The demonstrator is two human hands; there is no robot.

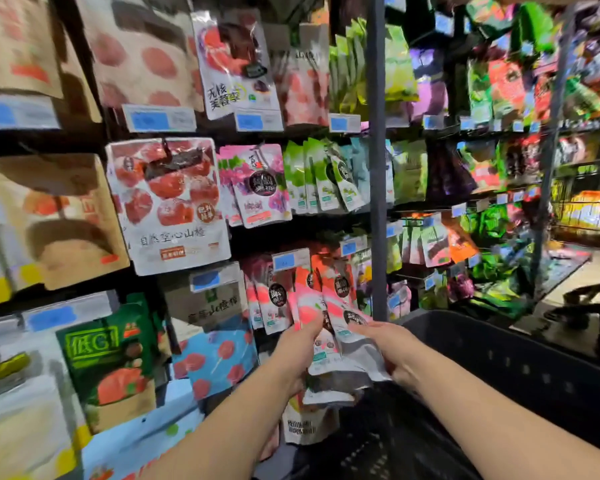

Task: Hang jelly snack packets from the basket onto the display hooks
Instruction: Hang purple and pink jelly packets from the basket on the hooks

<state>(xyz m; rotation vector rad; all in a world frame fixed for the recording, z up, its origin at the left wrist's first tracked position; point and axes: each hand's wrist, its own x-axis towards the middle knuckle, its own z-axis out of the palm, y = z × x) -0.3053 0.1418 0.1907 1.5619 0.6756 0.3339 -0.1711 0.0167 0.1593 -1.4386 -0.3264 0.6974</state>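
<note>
Black basket nearest us, low right; left hand and right hand both grip a fanned stack of pink jelly packets, held up by the matching hung packets; fanned, we reckon, to single one out for a hook.

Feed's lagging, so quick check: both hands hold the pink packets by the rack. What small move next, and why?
Probably raise the packet bunch toward the matching hanging packets just behind it: left hand and right hand both grip it above the basket.
</note>
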